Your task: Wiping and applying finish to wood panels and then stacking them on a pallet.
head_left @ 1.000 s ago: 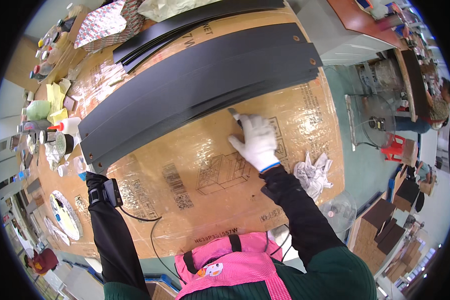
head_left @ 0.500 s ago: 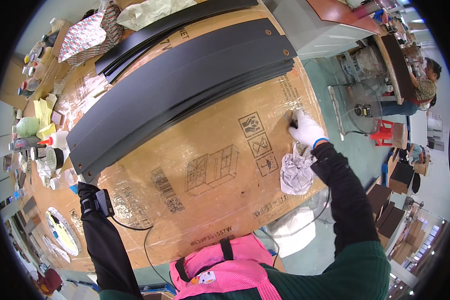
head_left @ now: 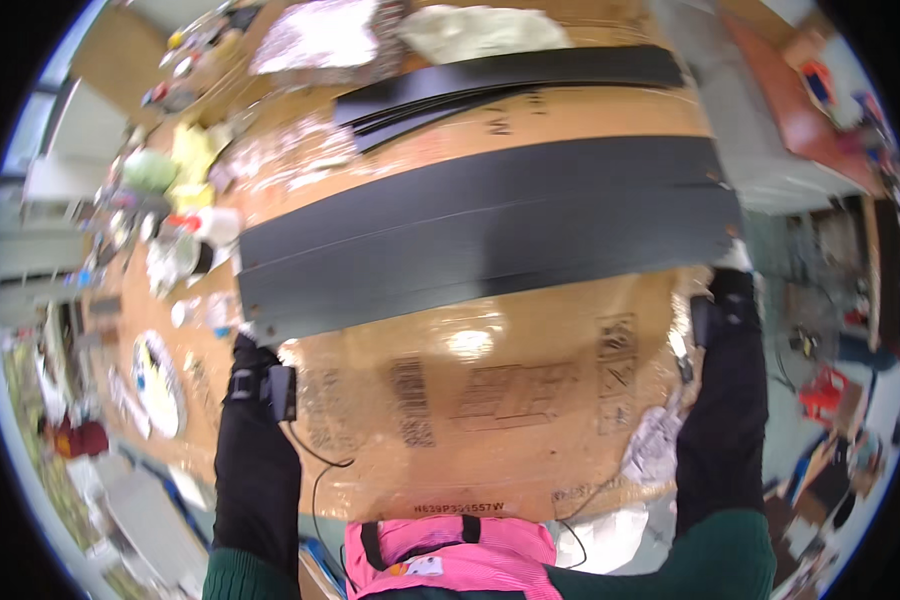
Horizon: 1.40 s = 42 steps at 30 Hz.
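A long, dark grey curved panel (head_left: 490,215) spans the cardboard-covered table before me, with small holes near its ends. My left hand (head_left: 258,332), in a white glove, grips its near left corner, with most of the fingers hidden at the edge. At the near right corner my gloved right hand (head_left: 734,257) is closed on the panel too, its fingers mostly out of sight. A slim dark-and-light tool (head_left: 681,357), too blurred to name, lies by my right wrist. Near my right forearm is a crumpled whitish cloth (head_left: 652,445).
Behind the panel lies a stack of narrower dark strips (head_left: 510,88). Bottles (head_left: 215,225), yellow paper (head_left: 192,165) and a round dish (head_left: 160,385) crowd the left side. A grey cabinet (head_left: 720,110) adjoins the far right. A red stool (head_left: 825,393) stands on the floor at right.
My right hand has gone from the bare cardboard to the panel's right end. My left hand stays at the left corner. The view has turned, so the panel now lies more level across it.
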Available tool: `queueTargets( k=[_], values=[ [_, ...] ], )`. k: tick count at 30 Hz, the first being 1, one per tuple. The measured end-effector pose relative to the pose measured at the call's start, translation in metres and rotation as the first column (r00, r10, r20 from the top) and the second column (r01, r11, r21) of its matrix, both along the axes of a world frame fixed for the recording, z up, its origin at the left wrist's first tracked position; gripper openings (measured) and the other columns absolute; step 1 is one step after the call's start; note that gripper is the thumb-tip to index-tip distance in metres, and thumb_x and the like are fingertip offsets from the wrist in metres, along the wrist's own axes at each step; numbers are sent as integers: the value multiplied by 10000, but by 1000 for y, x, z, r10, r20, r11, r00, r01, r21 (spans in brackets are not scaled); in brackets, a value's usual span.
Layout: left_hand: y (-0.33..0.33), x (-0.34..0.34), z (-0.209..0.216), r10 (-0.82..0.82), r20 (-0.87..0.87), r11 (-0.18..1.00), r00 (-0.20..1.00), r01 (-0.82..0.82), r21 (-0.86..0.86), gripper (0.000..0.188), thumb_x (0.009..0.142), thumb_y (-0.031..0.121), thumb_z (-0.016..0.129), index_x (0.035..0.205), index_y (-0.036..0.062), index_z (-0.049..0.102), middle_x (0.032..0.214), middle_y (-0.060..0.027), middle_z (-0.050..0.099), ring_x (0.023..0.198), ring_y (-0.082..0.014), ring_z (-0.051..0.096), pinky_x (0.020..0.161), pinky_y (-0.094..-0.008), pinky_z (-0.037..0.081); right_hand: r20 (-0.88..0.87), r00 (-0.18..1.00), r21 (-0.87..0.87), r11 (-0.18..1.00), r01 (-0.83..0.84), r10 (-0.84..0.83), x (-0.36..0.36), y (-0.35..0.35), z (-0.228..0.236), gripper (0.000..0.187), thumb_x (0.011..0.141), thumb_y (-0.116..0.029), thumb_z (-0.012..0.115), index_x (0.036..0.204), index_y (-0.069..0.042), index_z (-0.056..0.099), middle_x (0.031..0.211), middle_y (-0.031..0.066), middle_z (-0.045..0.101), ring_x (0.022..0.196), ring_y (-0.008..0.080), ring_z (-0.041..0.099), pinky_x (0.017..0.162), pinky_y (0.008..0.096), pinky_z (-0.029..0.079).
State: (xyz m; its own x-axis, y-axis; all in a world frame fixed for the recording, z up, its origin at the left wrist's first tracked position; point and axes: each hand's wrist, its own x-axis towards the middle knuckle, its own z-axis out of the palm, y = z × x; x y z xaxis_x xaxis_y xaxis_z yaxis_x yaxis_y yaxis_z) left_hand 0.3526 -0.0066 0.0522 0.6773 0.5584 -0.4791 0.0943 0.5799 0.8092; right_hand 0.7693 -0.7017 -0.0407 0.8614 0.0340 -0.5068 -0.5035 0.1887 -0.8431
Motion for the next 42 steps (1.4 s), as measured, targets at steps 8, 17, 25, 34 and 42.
queueTargets(
  k=[8, 17, 25, 34, 42],
  values=[
    [-55, 30, -18, 14, -41, 988, 999, -20, -151, 520, 1083, 521, 445, 1440, 154, 535, 1331, -23, 611, 1169, -191, 599, 967, -362, 520, 87, 993, -75, 995, -68, 74, 11, -57, 25, 333, 1017, -171, 561, 1330, -59, 577, 1155, 95, 671, 988, 214, 671, 829, 381, 584],
    [-115, -95, 21, 194, -171, 951, 966, -228, -208, 506, 1089, 504, 448, 1441, 152, 537, 1325, -20, 614, 1158, -183, 606, 959, -354, 525, 62, 976, -143, 969, -200, 210, -38, -48, 15, 292, 1018, -208, 571, 1269, -62, 609, 1103, 80, 684, 935, 203, 671, 785, 371, 576],
    [-86, -302, 0, 381, -165, 908, 910, -402, -121, 489, 1073, 505, 491, 1361, 125, 600, 1126, 11, 660, 965, -147, 622, 857, -327, 537, -38, 938, -115, 931, -347, 345, -167, 25, 2, 269, 1019, -241, 580, 1214, -64, 638, 1056, 67, 695, 887, 192, 671, 746, 362, 568],
    [-76, -495, 12, 452, -41, 875, 891, -452, -176, 567, 1067, 495, 442, 1480, 108, 483, 1362, -71, 604, 1206, -243, 616, 992, -434, 539, -95, 885, -107, 879, -465, 456, -304, 109, -19, 261, 1021, -278, 590, 1152, -67, 669, 1004, 52, 708, 833, 180, 672, 703, 352, 560],
    [-78, -566, -24, 314, 133, 942, 940, -325, 79, 644, 1054, 490, 450, 1572, 118, 361, 1475, -92, 524, 1296, -274, 569, 1060, -468, 509, 302, 499, -593, 570, -569, 812, -297, 101, -16, 271, 1022, -310, 598, 1098, -70, 698, 957, 39, 719, 786, 170, 672, 664, 343, 552]
  ],
)
